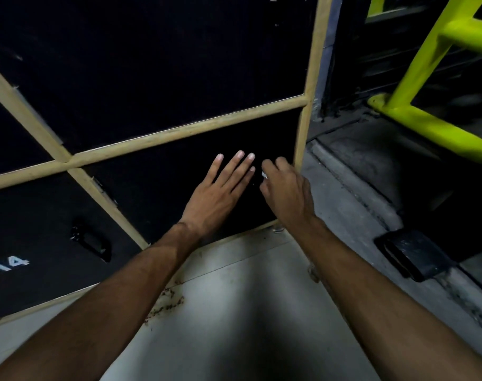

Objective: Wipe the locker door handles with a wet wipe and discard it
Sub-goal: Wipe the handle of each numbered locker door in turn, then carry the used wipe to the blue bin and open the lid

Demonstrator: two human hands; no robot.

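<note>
Person crouched at the bottom row of lockers, both arms reaching out. Left hand (220, 193) is wide open, fingers straight and slightly spread, palm laid flat on the black locker door (173, 185) at the lower right of the bank. Right hand (286, 191) is just beside it, toward the door's right edge, fingers curled in, pinching a wet wipe (264, 175); only a small white scrap of it shows between the fingertips. The wipe sits right at the door surface, between the two hands and close to the left hand's little finger. Whatever handle this door has is lost in the dark under the right hand, can't tell. Neighbouring door (41, 215) to the left has a black handle (91, 240) in plain view, well apart from both hands, with a white number 14 (8, 264) below it. Wooden frame (179, 130) borders the doors. Grey floor (234, 298) below has some brown debris (165, 303) near the locker base. A yellow-green metal frame (426, 127) and a flat black object (415, 254) lie off to the right
</note>
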